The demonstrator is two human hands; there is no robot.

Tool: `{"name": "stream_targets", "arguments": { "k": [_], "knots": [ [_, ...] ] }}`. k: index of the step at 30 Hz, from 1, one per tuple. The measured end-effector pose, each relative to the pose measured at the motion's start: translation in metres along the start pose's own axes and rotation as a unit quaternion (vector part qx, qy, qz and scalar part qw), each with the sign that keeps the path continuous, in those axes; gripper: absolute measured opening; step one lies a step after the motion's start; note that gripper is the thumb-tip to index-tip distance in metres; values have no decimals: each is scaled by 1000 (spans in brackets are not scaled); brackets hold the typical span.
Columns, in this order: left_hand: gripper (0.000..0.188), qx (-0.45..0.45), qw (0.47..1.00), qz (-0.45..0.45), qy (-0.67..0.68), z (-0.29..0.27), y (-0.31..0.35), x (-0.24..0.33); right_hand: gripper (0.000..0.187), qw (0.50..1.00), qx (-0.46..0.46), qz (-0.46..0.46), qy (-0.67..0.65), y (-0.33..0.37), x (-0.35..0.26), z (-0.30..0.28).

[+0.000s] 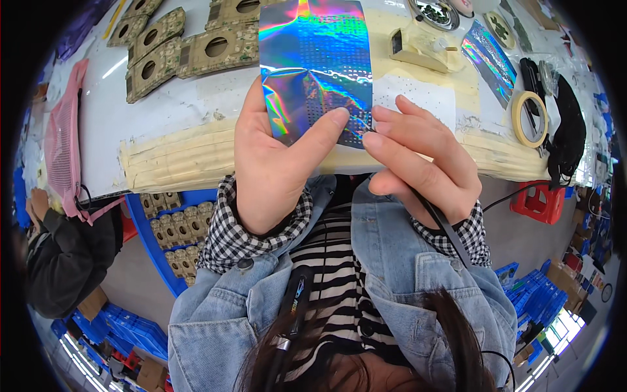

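Note:
A shiny holographic sheet (326, 55), with rows of tiny marks on it, is gripped in my left hand (277, 153). My left thumb presses on its face, and the fingers go behind it. Close by the sheet's lower right corner are the fingertips of my right hand (428, 153). A slim black tool (441, 225), like a pair of tweezers, lies in that hand with its back end pointing down past the wrist. The fingers hide most of its front end. Camouflage-patterned housings (215, 49) with round holes sit on the table beyond my left hand.
Right of the sheet is a beige block-shaped fixture (421, 49). A tape roll (529, 119), another holographic sheet (490, 62) and a round dish (436, 13) lie further right. A pink mesh bag (62, 144) hangs at the left edge, near another person's dark sleeve (75, 261).

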State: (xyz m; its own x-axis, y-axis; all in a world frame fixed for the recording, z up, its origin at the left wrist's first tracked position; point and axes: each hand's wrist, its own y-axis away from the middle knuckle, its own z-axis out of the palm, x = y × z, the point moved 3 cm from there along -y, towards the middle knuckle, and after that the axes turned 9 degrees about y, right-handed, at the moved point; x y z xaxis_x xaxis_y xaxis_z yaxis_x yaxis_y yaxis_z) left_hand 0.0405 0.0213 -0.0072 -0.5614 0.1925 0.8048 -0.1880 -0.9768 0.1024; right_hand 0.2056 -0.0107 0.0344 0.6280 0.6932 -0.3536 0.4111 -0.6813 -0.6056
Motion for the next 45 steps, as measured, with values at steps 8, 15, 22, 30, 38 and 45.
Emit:
{"name": "stream_targets", "arguments": {
  "k": [8,15,22,30,38,45],
  "knots": [
    [38,-2,1000,-4,17,1,1,0,36,1000,5,15,16,0,0,4],
    [40,14,998,-26,47,2,1,-2,38,999,-1,24,24,1,0,2],
    [41,-1,999,-8,41,0,1,-3,38,999,1,39,14,0,-2,3],
    [42,-2,999,-4,34,0,1,-4,37,999,-2,53,5,0,-2,3],
    [44,-9,1000,6,16,0,1,-5,36,998,-9,68,-12,-3,-3,2],
    [42,-7,1000,21,0,0,1,-7,34,996,-1,77,-45,-3,3,2]
  ]
}}
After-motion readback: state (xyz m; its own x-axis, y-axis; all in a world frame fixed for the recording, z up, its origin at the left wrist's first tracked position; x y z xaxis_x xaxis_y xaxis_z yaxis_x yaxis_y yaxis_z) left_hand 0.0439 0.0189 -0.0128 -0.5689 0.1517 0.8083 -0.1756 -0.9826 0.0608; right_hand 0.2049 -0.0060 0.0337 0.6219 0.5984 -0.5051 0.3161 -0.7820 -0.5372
